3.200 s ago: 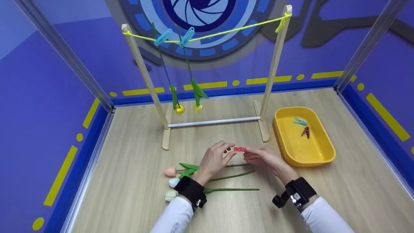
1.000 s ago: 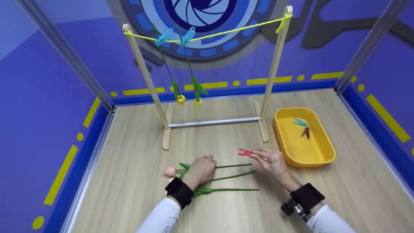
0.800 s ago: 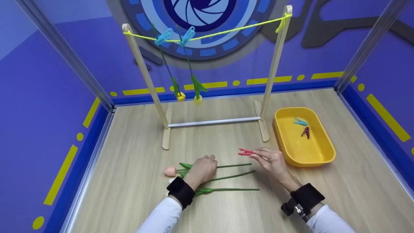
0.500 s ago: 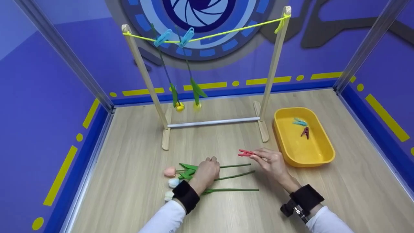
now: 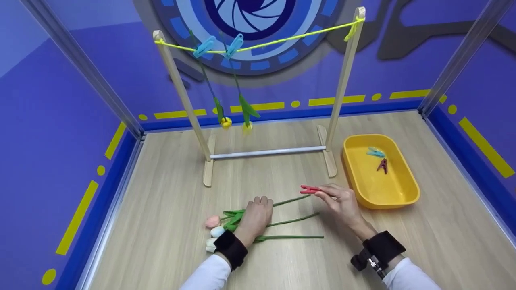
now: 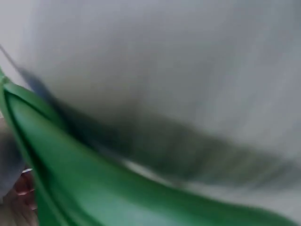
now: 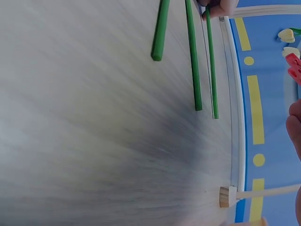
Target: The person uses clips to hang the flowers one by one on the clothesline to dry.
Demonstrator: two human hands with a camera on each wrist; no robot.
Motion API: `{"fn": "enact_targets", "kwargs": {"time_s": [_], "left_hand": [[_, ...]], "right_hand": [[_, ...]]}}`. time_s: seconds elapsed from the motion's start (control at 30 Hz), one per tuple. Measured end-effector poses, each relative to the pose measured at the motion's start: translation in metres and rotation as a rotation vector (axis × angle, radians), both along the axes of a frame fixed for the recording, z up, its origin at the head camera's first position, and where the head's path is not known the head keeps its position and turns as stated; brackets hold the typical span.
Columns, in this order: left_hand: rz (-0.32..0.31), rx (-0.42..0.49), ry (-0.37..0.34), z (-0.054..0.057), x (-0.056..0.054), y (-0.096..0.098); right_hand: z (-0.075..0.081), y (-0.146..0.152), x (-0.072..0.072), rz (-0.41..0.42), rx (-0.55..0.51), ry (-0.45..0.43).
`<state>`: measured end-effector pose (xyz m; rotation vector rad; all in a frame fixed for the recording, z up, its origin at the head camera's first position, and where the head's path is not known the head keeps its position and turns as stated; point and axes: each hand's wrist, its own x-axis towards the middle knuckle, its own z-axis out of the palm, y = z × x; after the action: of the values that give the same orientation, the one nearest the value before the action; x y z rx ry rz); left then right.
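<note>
My left hand grips the stem of a pink artificial tulip, palm down, its fingertips mostly hidden in the head view. Just below lie a pale blue tulip and a white tulip, stems pointing right. A green leaf fills the lower part of the left wrist view. Between thumb and fingers, my right hand pinches a red clothespin, its jaws pointing left beside the pink tulip's stem end. The red clothespin also shows at the right wrist view's edge.
Behind my hands stands a wooden rack with a yellow string. Two blue clothespins hold two yellow tulips upside down from it. At right, a yellow tub contains a blue clothespin and a dark red one.
My left hand has left the clothespin and gone down to the tulips; the pink tulip's stem end has swung upward. My right hand now holds the red clothespin alone. The hanging tulips sway.
</note>
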<state>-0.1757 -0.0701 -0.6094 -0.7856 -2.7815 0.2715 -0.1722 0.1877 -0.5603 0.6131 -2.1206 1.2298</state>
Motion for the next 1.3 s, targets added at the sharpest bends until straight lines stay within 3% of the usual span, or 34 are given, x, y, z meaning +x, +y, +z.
{"fn": "enact_targets", "kwargs": {"time_s": [0.17, 0.47, 0.67, 0.8, 0.93, 1.13, 1.3], "left_hand": [[-0.011, 0.041, -0.042, 0.003, -0.008, -0.011], [-0.025, 0.239, -0.138, 0.014, -0.018, -0.026], [-0.014, 0.391, -0.091, 0.02, -0.023, -0.031], [0.031, 0.54, -0.07, 0.027, -0.028, -0.034], [0.058, 0.688, -0.096, 0.035, -0.031, -0.036], [0.027, 0.808, -0.075, 0.043, -0.035, -0.034], [0.027, 0.897, -0.055, 0.057, -0.037, -0.025]], "right_hand": [[0.013, -0.005, 0.004, -0.012, -0.005, -0.014], [0.019, -0.008, 0.004, -0.02, -0.013, -0.029], [0.021, -0.006, 0.006, -0.016, -0.03, -0.027], [0.015, -0.004, 0.003, -0.019, -0.031, -0.007], [-0.001, 0.003, -0.003, -0.022, -0.033, -0.009], [-0.012, 0.012, -0.008, 0.027, -0.03, -0.015], [-0.011, 0.011, -0.006, 0.002, -0.015, -0.005]]}}
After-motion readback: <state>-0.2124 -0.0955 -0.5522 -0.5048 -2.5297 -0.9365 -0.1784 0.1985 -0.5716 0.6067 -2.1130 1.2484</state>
